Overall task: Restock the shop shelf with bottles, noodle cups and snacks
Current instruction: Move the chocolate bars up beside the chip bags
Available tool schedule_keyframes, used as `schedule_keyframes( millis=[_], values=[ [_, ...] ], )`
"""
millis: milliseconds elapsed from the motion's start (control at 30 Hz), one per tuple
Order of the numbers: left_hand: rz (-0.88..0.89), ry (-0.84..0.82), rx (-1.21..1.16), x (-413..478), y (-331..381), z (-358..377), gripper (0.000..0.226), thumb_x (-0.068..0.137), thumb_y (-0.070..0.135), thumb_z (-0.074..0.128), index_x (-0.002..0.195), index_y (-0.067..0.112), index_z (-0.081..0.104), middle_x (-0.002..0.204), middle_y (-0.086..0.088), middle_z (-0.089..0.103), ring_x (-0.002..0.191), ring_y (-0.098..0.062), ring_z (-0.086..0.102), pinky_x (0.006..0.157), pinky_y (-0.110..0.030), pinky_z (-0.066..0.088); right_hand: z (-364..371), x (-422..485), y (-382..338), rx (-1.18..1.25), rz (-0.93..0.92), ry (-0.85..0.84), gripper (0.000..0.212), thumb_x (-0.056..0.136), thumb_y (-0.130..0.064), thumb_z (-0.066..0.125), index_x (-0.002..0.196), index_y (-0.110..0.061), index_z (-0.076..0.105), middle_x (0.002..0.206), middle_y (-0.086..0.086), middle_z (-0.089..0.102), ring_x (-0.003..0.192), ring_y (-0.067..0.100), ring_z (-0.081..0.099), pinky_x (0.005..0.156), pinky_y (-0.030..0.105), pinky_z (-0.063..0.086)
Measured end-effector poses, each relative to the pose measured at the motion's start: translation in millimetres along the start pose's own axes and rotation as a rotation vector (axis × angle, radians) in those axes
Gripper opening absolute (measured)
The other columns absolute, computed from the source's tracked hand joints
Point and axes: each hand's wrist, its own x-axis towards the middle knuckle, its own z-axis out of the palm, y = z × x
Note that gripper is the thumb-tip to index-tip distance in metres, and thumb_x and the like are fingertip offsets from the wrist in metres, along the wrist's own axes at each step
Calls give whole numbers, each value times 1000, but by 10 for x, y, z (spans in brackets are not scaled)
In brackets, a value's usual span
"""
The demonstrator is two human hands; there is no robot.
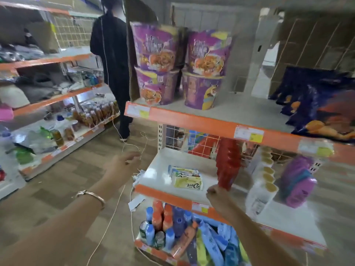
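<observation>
Four noodle cups are seen on the top shelf, stacked two on two, purple and upright. Dark blue snack bags are laid on the same shelf, well apart from the cups, at the right end.

On the middle shelf some soap packets are placed flat near the front. Beside them a red stack is stood, then a white pack with yellow lids and a purple pack. Many bottles are kept on the bottom shelf, some upright at the left and some lying down at the right.

The left hand is held out over the floor, fingers loose and apart, and nothing is held in it. A bracelet is worn on its wrist. The right hand is raised at the front edge of the middle shelf, fingers curled, just at the foot of the red stack. Because of blur, it cannot be told whether the stack is gripped or only touched.

A thin cord is trailed on the floor. A person in black is seen from behind in the aisle, next to another rack with goods.
</observation>
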Motion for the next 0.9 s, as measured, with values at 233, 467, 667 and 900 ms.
schedule_keyframes(
  millis=[233, 467, 667, 900],
  values=[
    [176, -119, 78, 549, -1050, 1317, 28, 73, 37, 58, 99, 30, 65, 98, -1, 51, 85, -18, 55, 81, -26, 48, 841, 1064, 338, -143, -114, 302, 35, 89, -28, 52, 124, -24, 54, 129, 2, 53, 124, 24, 46, 104, 39, 38],
    [282, -78, 133, 1006, -1583, 2329, 50, 71, 50, 57, 112, 22, 64, 113, -9, 57, 109, -26, 54, 95, -33, 40, 1240, 1551, 573, -159, -165, 491, 47, 91, -33, 49, 137, -26, 40, 141, 6, 37, 134, 26, 31, 108, 41, 27],
    [324, 75, 243, 1038, -1754, 2564, 39, 76, 52, 65, 103, 25, 59, 110, 1, 52, 114, -20, 44, 89, -32, 41, 1264, 1587, 664, -92, -177, 590, 46, 85, -38, 55, 129, -28, 47, 132, 2, 44, 128, 24, 39, 106, 39, 31],
    [264, 25, 280, 1068, -1711, 2580, 50, 71, 55, 65, 109, 26, 50, 112, 7, 50, 115, -17, 44, 87, -31, 41, 1265, 1642, 699, -46, -179, 425, 64, 71, -58, 69, 123, -31, 43, 125, -5, 44, 123, 18, 40, 101, 37, 36]
  ],
)
